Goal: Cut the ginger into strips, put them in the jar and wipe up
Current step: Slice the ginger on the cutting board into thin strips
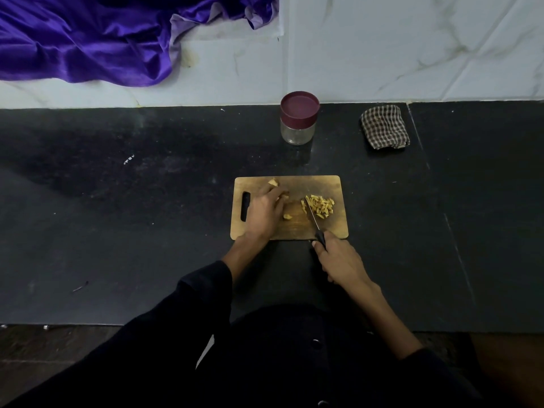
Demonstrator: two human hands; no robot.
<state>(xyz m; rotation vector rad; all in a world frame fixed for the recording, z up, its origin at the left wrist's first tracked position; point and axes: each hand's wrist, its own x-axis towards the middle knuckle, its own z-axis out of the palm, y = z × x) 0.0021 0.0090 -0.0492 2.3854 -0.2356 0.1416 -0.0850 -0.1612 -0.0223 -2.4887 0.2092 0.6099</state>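
Black-handled knife [315, 222] gripped by right hand [338, 260] — left hand [265, 212] flat on ginger [284, 197].

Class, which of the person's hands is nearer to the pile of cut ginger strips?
Right. The right hand grips the knife just below the pile of ginger strips; the left hand rests across the board, farther left.

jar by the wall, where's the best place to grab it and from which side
Hold the jar by its clear glass body below the maroon lid, coming from the front, the near side. It stands upright, the wall is close behind it, and holding the glass leaves the lid free to unscrew.
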